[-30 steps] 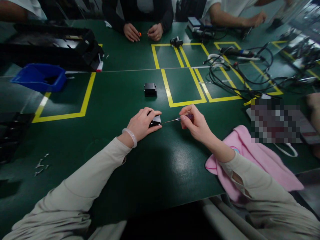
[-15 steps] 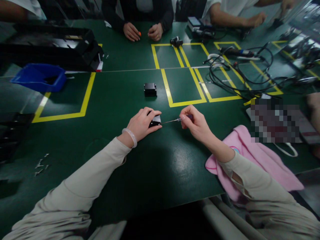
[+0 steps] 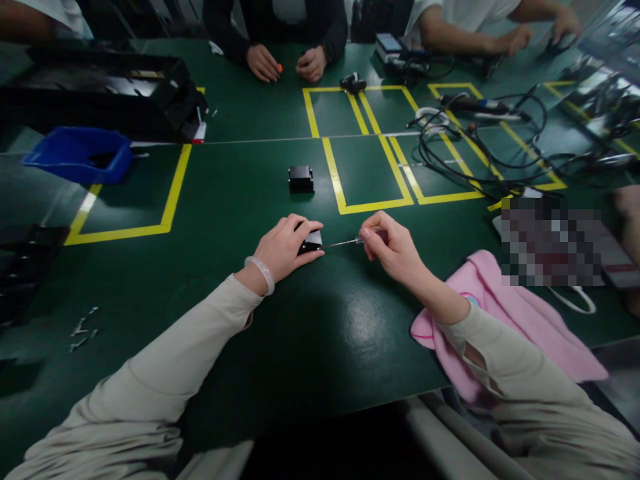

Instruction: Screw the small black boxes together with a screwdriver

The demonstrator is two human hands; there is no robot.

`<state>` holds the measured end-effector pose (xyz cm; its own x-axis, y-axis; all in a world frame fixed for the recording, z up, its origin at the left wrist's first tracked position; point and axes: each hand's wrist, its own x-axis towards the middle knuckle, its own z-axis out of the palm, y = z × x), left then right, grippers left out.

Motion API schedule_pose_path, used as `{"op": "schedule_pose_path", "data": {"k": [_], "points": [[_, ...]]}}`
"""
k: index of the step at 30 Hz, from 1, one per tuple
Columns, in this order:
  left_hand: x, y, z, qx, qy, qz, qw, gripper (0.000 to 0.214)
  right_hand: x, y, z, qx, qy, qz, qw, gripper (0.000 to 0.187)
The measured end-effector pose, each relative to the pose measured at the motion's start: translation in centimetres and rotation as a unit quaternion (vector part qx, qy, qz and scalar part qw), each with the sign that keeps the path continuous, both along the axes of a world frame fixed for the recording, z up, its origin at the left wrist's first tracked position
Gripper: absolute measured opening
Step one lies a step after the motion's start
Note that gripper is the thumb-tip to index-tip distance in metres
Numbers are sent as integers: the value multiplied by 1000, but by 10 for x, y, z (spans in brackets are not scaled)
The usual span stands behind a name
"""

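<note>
My left hand (image 3: 287,247) is closed around a small black block-shaped part (image 3: 312,244) with a pale grey top, holding it on the green table. Its thumb and fingers cover most of the part. In my right hand (image 3: 390,241) is a screwdriver (image 3: 344,243), gripped by its dark handle and lying nearly level. The thin metal shaft points left, and its tip meets the part's right side near my left thumb. Beyond my hands stands a similar black part (image 3: 301,179) on the tabletop.
A blue bin (image 3: 83,157) and black trays (image 3: 170,93) stand left. Small metal pieces (image 3: 80,330) lie nearer. Right are a pink cloth (image 3: 525,320) under my forearm and tangled black cables (image 3: 480,147). Across the table are a co-worker's hands (image 3: 265,63).
My right hand and the screwdriver have shifted very slightly, the tip staying at the part. My left hand keeps its hold. At the far right, a co-worker's hand has moved.
</note>
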<state>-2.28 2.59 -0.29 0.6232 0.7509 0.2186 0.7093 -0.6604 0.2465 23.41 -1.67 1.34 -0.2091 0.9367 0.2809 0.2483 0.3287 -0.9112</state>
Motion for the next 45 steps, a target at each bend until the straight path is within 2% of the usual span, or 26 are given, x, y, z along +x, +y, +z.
{"op": "schedule_pose_path", "data": {"k": [4, 12, 20, 26, 31, 39, 45], "points": [[0, 0, 1, 2, 2, 0, 1000, 50, 0, 0, 0, 8, 20, 2, 1000, 25], [0, 0, 0, -2, 1, 1, 1000, 50, 1, 1, 1, -4, -11, 3, 1000, 32], [0, 0, 0, -2, -1, -1, 1000, 50, 1, 1, 1, 16, -1, 10, 1000, 19], [0, 0, -1, 1, -2, -2, 1000, 50, 2, 0, 0, 1, -14, -2, 1000, 26], [0, 0, 1, -4, -2, 0, 1000, 50, 1, 0, -2, 12, 2, -9, 1000, 22], [0, 1, -2, 1, -2, -2, 1000, 51, 0, 0, -2, 11, -1, -16, 1000, 27], [0, 1, -1, 2, -1, -1, 1000, 50, 1, 0, -2, 17, 7, 2, 1000, 20]]}}
